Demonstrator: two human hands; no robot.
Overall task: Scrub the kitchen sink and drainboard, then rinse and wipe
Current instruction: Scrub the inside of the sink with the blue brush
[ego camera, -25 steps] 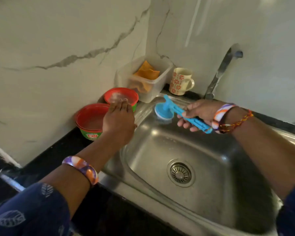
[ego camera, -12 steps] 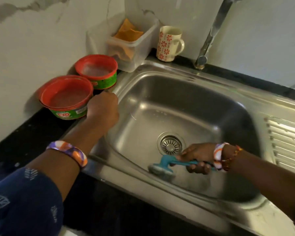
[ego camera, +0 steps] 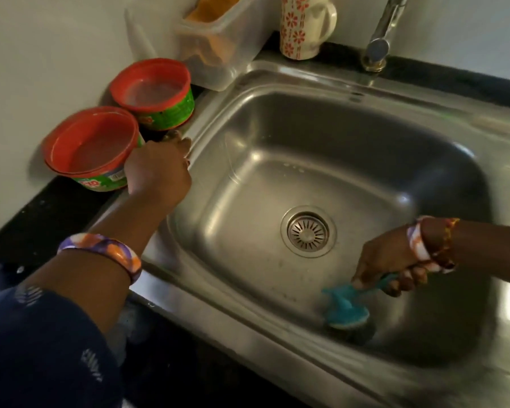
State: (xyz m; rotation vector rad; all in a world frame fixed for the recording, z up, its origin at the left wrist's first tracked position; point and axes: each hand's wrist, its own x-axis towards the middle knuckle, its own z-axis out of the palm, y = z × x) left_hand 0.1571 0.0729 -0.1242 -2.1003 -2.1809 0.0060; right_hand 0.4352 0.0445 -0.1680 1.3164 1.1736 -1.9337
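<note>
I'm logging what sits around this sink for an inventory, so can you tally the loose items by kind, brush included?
Round red-rimmed green tubs: 2
Clear plastic box holding orange cloths: 1
Cream ceramic mug with red flowers: 1
Blue plastic scrub brush, gripped by the right hand: 1
Total: 5

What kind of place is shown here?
Most likely a home kitchen: a steel sink with a tap, a flowered mug on the dark counter, and red-rimmed tubs beside it.

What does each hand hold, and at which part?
Right hand grips the blue scrub brush by its handle. Left hand holds nothing; it rests on the sink rim.
</note>
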